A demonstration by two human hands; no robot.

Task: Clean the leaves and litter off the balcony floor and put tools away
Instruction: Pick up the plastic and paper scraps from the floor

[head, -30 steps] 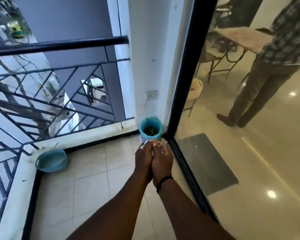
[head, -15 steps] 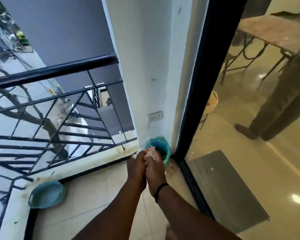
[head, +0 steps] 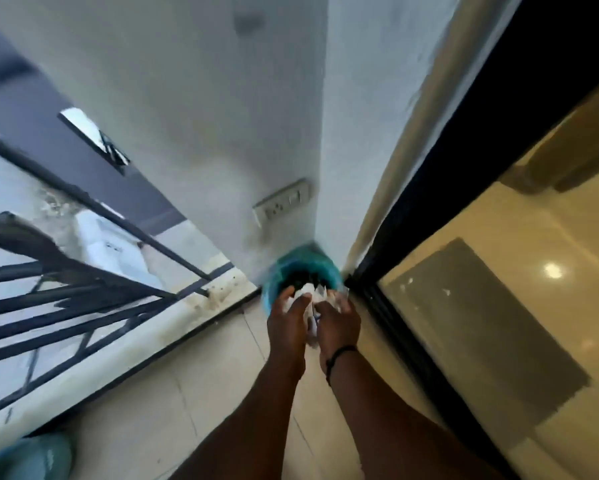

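A teal bin (head: 301,263) stands in the balcony corner where the white wall meets the black door frame, with dark litter inside. My left hand (head: 287,322) and my right hand (head: 338,323) are side by side over its near rim. Between them they hold crumpled white paper litter (head: 310,296), whose top pokes over the bin's mouth. A black band circles my right wrist. The view is blurred by motion.
A black metal railing (head: 83,282) on a white kerb runs along the left. A teal basin (head: 24,457) sits at the bottom left on the tiled floor. A wall socket (head: 282,202) is above the bin. Glass door (head: 499,306) with a grey mat behind it on the right.
The view has swung closer and down toward the corner. Both hands have carried the white paper forward, from short of the bin to over its rim. The person indoors has left the view.
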